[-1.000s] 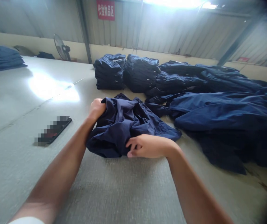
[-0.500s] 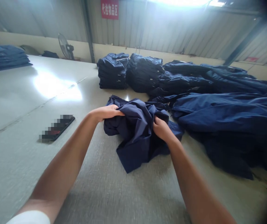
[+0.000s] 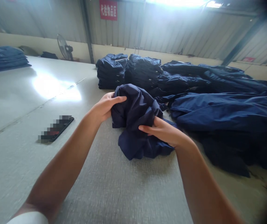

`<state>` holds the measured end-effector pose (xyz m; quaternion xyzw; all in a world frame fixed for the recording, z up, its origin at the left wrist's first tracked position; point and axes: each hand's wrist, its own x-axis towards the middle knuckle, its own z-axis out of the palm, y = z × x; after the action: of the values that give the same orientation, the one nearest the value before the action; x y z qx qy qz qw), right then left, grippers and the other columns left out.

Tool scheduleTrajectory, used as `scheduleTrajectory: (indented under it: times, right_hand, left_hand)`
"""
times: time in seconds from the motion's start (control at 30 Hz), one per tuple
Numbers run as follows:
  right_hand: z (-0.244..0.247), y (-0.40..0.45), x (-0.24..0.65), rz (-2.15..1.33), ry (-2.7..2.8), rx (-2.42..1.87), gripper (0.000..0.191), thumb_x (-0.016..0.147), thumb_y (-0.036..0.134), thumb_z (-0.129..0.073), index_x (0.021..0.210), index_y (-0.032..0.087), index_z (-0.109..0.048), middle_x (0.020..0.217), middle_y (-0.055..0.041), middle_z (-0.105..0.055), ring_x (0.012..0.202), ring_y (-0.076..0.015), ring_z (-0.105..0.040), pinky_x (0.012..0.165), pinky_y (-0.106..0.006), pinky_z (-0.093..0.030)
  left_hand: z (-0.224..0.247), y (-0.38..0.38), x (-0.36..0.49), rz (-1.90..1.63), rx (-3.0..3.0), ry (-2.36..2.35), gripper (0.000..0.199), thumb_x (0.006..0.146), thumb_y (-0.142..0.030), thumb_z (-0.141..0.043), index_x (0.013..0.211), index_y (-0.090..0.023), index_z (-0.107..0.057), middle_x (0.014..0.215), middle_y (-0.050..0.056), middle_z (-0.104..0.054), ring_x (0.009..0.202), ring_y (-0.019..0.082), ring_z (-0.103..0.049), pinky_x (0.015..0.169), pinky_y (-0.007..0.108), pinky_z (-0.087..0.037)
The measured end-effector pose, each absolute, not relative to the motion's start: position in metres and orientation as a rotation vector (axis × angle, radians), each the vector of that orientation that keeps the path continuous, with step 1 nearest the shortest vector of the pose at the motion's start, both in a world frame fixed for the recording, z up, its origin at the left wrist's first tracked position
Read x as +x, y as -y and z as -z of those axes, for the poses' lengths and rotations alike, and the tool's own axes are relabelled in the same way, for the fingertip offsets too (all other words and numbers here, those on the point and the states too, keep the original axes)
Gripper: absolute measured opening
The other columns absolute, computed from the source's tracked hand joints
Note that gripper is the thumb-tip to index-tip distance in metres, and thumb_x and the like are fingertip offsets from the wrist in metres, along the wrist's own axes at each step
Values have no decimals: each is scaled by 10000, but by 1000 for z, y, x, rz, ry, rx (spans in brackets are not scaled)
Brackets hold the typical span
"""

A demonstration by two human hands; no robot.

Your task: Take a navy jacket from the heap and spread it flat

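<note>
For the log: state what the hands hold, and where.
A bunched navy garment, left hand on its left side, right hand on its near side; which garment part is unclear.

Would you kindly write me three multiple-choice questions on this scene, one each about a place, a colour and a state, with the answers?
1. Where does the phone lie?
A) On the floor
B) On the table, left of the garment
C) In a hand

2. What colour is the garment?
A) Red
B) Navy
C) White

3. What state is the garment in?
A) Folded flat
B) On a hanger
C) Crumpled

Answers:
1. B, as the phone lies apart on the bare tabletop.
2. B, as its cloth shows dark blue.
3. C, as it sits in loose folds under the left hand and right hand.
</note>
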<state>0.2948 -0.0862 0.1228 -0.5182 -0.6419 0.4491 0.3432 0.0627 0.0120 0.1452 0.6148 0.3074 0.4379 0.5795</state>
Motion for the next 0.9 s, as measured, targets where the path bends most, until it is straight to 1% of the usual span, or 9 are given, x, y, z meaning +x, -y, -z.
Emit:
scheduleTrajectory:
  times: [0.1, 0.2, 0.3, 0.4, 0.57, 0.67, 0.77, 0.83, 0.9]
  right_hand:
    - [-122, 80, 298, -1046, 1519, -1446, 323, 723, 211, -687, 1046, 200, -689, 889, -50, -714, 767, -206, -663, 615, -285, -552]
    - [-119, 71, 321, -867, 1379, -1577, 321, 670, 167, -618, 984, 182, -684, 812, -31, -702, 664, -186, -633, 568, -276, -507]
    - [-120, 63, 348, -524, 1296, -1682, 345, 665, 172, -593, 994, 165, -699, 862, -50, -725, 741, -216, -659, 668, -305, -518]
    - [-120, 59, 367, -143, 1302, -1746, 325, 704, 180, -561, 986, 147, -718, 903, -88, -740, 855, -263, -679, 785, -340, -515]
    - [-99, 54, 376, 240, 1330, -1921, 365, 803, 182, -486, 1093, 135, -704, 1032, -157, -730, 1008, -330, -668, 879, -393, -489]
    - [-86, 52, 378, 222, 1311, -2174, 288, 843, 266, -537, 1048, 164, -711, 1093, -176, -703, 1006, -334, -666, 863, -411, -493]
    - [-86, 52, 380, 44, 1247, -2382, 311, 876, 435, -560, 961, 182, -719, 997, -180, -709, 940, -345, -678, 793, -430, -510]
    - [-94, 54, 377, -188, 1276, -2401, 481, 914, 585, -473, 924, 173, -720, 880, -182, -712, 861, -339, -692, 743, -427, -520]
    - [-101, 58, 368, -375, 1404, -2349, 662, 907, 715, -380, 973, 149, -718, 894, -201, -716, 853, -338, -698, 730, -424, -528]
  left_hand:
    - [-145, -16, 57, -1016, 1719, -652, 627, 680, -299, -803, 1243, -111, -600, 1192, 142, -675, 1138, 304, -625, 999, 432, -495]
    - [-139, -31, 44, -1012, 2005, -726, 675, 654, -253, -786, 1287, -137, -582, 1257, 123, -645, 1217, 307, -565, 1047, 411, -439]
    - [-133, -46, 28, -1004, 2117, -985, 512, 684, -288, -744, 1166, -149, -639, 1106, 84, -686, 1061, 272, -623, 949, 380, -474]
    - [-125, -55, 19, -1011, 2035, -1223, 364, 739, -425, -709, 987, -161, -668, 921, 57, -696, 875, 230, -646, 791, 332, -497]
    - [-106, -59, 29, -530, 1856, -1477, 621, 746, -779, -563, 802, -171, -676, 725, 108, -691, 688, 273, -679, 619, 348, -498]
    - [-98, -55, 43, -384, 1778, -1728, 784, 758, -871, -395, 755, -145, -692, 609, 153, -656, 610, 325, -676, 570, 398, -497]
    - [-96, -47, 53, -319, 1678, -1542, 847, 808, -860, -279, 778, -121, -693, 651, 183, -681, 637, 329, -696, 565, 396, -522]
    - [-93, -41, 55, -325, 1686, -1379, 749, 778, -825, -448, 903, -126, -688, 805, 173, -727, 722, 313, -715, 582, 363, -539]
    - [-88, -39, 56, -411, 1781, -1320, 688, 678, -712, -687, 1059, -139, -656, 966, 156, -736, 805, 300, -720, 608, 337, -550]
